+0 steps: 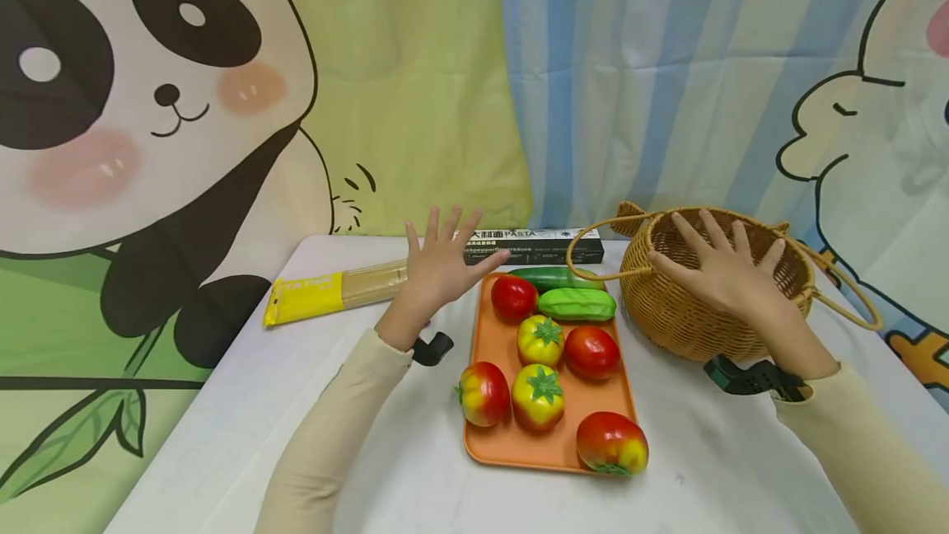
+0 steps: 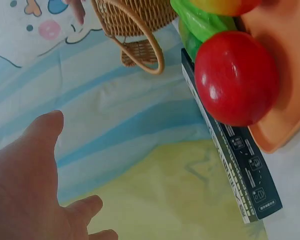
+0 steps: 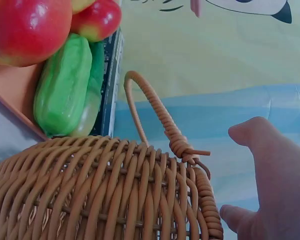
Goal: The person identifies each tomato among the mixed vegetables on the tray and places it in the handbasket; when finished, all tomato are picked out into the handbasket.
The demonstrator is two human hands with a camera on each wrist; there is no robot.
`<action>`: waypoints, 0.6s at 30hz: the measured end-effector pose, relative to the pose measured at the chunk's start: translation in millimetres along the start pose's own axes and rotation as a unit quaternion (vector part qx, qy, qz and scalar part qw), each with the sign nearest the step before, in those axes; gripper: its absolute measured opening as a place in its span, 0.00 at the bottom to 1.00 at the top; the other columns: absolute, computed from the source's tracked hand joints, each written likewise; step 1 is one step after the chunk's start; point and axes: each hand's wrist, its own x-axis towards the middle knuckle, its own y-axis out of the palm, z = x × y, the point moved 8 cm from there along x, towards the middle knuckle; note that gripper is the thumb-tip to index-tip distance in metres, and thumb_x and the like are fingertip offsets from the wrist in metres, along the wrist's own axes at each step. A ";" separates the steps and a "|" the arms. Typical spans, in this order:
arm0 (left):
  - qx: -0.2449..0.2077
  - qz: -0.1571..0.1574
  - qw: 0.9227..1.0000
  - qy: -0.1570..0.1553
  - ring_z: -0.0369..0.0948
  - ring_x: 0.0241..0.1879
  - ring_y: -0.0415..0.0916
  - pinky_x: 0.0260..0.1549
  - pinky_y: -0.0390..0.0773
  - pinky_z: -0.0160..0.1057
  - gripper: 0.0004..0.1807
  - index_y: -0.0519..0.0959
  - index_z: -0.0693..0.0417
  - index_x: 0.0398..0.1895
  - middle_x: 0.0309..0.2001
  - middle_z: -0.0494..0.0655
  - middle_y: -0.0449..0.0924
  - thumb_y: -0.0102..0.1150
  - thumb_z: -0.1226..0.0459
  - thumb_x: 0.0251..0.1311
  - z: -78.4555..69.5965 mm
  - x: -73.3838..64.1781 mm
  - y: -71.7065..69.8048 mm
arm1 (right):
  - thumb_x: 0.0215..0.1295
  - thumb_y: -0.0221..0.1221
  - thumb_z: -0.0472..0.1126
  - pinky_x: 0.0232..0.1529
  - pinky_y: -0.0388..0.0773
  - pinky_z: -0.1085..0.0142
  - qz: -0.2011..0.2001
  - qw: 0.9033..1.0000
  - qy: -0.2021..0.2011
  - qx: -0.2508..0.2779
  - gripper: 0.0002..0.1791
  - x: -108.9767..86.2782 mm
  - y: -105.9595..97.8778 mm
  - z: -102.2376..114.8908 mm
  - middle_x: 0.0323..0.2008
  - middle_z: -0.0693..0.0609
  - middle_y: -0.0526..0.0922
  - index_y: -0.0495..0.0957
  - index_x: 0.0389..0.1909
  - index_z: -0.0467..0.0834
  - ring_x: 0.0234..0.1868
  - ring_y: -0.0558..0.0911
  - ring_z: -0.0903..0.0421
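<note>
A wicker basket (image 1: 667,320), light and springy by its look, its looped handle (image 3: 161,114) likely the surest hold, stood on the bench (image 1: 704,460) beside an orange tray (image 1: 504,453) of glossy vegetables (image 1: 591,351). Fingers spread and gripping nothing, the right hand (image 1: 730,274) hung before the basket, the left hand (image 1: 441,264) near a dark pasta box (image 1: 541,251).

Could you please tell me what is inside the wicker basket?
Inside the wicker basket, only woven wall shows. The right hand covers part of the opening; the bottom is hidden, so any contents there cannot be told.
</note>
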 end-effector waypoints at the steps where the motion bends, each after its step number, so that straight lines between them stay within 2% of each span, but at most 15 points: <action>1: 0.001 0.001 1.000 0.003 0.54 0.77 0.27 0.69 0.26 0.67 0.47 0.44 0.32 0.78 0.79 0.47 0.39 0.36 0.26 0.59 -1.8 -2.2 0.3 | 0.65 0.37 0.76 0.50 0.09 0.24 0.000 1.000 -0.001 0.000 0.51 -0.7 0.3 0.8 0.75 0.35 0.26 0.33 0.78 0.52 0.68 0.28 0.20; 10: 0.019 -0.010 0.999 0.029 0.52 0.77 0.30 0.70 0.26 0.65 0.47 0.44 0.30 0.78 0.79 0.43 0.41 0.36 0.25 0.58 -16.7 -22.4 3.3 | 0.65 0.40 0.75 0.52 0.10 0.25 -0.008 1.000 -0.023 0.001 0.50 -10.0 1.6 12.9 0.76 0.37 0.27 0.33 0.78 0.54 0.69 0.28 0.22; 18: 0.033 -0.019 0.998 0.054 0.51 0.77 0.29 0.71 0.31 0.64 0.46 0.46 0.32 0.78 0.79 0.43 0.41 0.42 0.28 0.59 -22.3 -38.9 9.2 | 0.65 0.42 0.74 0.55 0.13 0.24 -0.023 0.999 -0.033 -0.003 0.50 -21.5 1.8 25.0 0.77 0.37 0.31 0.36 0.79 0.54 0.71 0.32 0.24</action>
